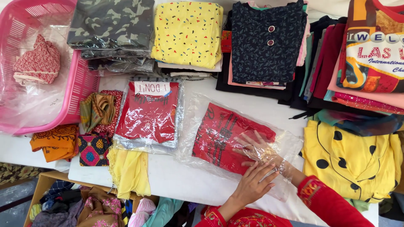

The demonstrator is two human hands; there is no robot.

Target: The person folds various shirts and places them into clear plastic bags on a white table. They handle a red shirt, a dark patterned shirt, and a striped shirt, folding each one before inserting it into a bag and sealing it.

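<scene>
A folded red garment [225, 136] with dark printed lines lies inside a clear plastic bag [240, 143] on the white table [185, 178], near the table's front edge and roughly at centre. The right hand [257, 148] is pushed into the bag from its open end, fingers spread and flat on the garment's right side, seen through the film; it grips nothing. The left hand [252, 183] rests palm down on the outside of the bag at its near edge, fingers extended and close together, pressing the plastic against the table rather than closing on it. Both wrists carry red sleeves with embroidered cuffs. Just left of the bag lies a stack of bagged red garments [148, 115], a white paper label on its top. Further left: a striped brown-green cloth [98, 110], an orange printed cloth [57, 142], a multicoloured patterned piece [93, 149], and a pale yellow cloth [129, 170] hanging over the table's front edge. A pink plastic basket [80, 86] sits at far left, lined with clear film and holding a small reddish printed garment [40, 61]. Along the back edge: a bagged camouflage stack [111, 27], a yellow speckled stack [188, 31], a dark navy leaf-print top [265, 40] with two buttons, and a tall mixed pile at right. A yellow garment with black dots [353, 162] lies just right of the bag. Below the table, a box of loose clothes [84, 204] is partly visible.
</scene>
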